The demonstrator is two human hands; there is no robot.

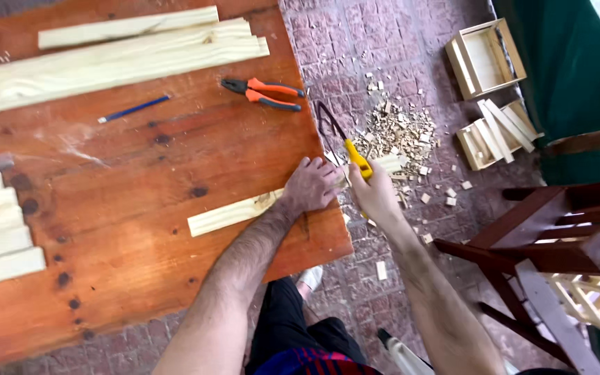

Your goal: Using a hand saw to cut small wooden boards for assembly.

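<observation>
One saw (345,142), one pair of pliers (264,94), one blue pencil (133,109), two small wooden crates (484,59).

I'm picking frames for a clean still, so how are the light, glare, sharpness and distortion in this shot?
Head view: soft, even daylight with faint shadows; a pale sheen on the red wooden table near the blue pencil. The left hand on the wood strip and the right hand gripping the yellow-handled saw look slightly soft. Wide-angle bending curves the table edges; the top right corner is overexposed.

Bare hairy forearms; dark trousers; white shoe.
</observation>
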